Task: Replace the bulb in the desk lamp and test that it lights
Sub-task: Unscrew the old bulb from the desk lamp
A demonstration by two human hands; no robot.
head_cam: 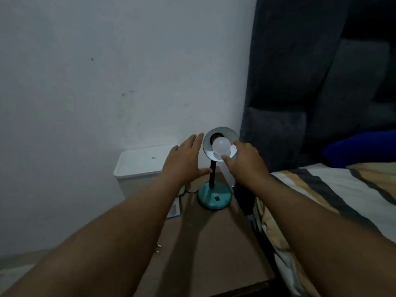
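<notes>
The bulb [221, 145] sat at the lamp [215, 197] shade's mouth, near the bench's far edge. The right hand [244, 162] pinched it by its globe; the left hand [185, 160] hovered open beside. Light and fragile, it wanted gentle turning.

Your right hand [246, 161] pinches with thumb and fingertips; your left hand [184, 159] hovers flat, fingers spread, just beside that grip.

Bedroom at home: bed [334, 189] with striped cover on right, dark padded headboard [300, 71] far right, blue pillow [360, 148], brown bedside table [203, 243] near plain wall [107, 71].
</notes>
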